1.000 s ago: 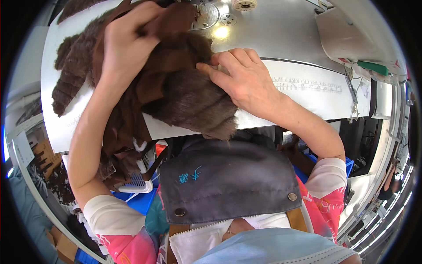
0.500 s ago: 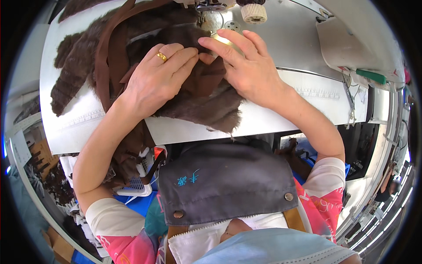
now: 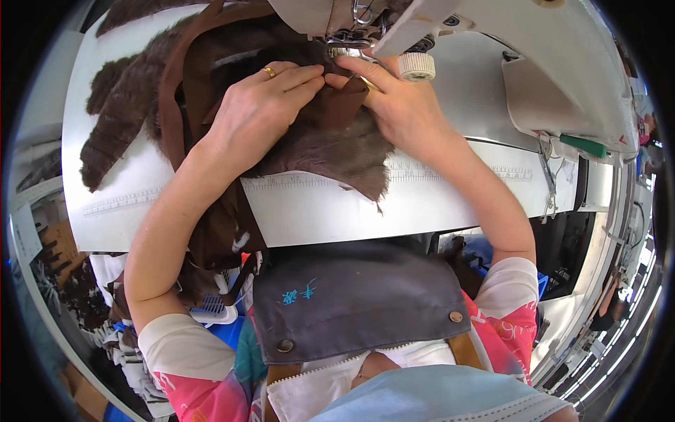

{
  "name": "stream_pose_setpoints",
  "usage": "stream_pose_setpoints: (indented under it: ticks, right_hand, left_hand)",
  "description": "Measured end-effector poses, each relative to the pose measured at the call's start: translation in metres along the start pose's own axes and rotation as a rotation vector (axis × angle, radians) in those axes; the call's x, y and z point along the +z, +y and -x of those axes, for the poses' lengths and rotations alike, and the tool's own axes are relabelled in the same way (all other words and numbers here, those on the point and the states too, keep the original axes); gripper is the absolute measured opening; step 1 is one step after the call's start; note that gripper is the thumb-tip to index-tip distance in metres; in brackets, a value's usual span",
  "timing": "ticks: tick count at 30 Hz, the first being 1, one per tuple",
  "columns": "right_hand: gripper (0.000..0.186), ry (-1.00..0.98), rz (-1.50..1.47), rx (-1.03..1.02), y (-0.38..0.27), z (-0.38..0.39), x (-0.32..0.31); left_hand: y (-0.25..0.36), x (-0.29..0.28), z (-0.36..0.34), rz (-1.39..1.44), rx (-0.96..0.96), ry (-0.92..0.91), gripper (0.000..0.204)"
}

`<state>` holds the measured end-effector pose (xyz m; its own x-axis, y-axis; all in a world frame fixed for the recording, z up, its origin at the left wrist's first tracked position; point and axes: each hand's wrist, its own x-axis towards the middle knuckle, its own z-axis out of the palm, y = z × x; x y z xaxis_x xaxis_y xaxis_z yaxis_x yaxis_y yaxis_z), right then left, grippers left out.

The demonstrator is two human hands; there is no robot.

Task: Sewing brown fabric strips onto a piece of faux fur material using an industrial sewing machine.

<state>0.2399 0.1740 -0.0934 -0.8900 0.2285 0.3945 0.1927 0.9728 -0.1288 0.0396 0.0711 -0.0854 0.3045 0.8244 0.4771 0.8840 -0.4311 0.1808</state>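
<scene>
A dark brown fur piece (image 3: 325, 156) lies on the white sewing table beneath both hands, its ragged corner pointing toward me. My left hand (image 3: 261, 107), a gold ring on one finger, presses its closed fingertips onto the fur's edge. Opposite it, my right hand (image 3: 409, 112) grips the same edge between thumb and fingers, index finger stretched toward the presser foot (image 3: 344, 50) of the sewing machine. A flap of brown fabric (image 3: 343, 105) stands up beside the right thumb. From the far left, a long brown fabric strip (image 3: 173, 105) runs under my left arm and over the table's front edge.
The machine's white arm (image 3: 548, 63) overhangs the right side, with a ridged white knob (image 3: 416, 67) and a green-handled tool (image 3: 583, 146). More fur (image 3: 119, 133) spreads at the left. Printed rulers cross the tabletop (image 3: 316, 218). A blue bin (image 3: 228, 330) stands below.
My right hand has moved in closer to the presser foot, its fingers now bent onto the fur edge. The fur has shifted slightly, and more of the machine head shows in view.
</scene>
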Motion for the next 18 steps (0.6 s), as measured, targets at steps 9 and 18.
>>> stream_pose_setpoints:
  ticks: [9, 18]
  right_hand:
    - [0.029, -0.022, 0.014, 0.111, 0.005, 0.0, 0.006]
    - [0.023, -0.009, 0.05, 0.01, 0.002, -0.003, -0.005]
  left_hand:
    - [-0.011, 0.001, -0.007, -0.005, 0.013, 0.011, 0.035]
    - [-0.011, 0.001, -0.007, 0.09, -0.001, 0.033, 0.03]
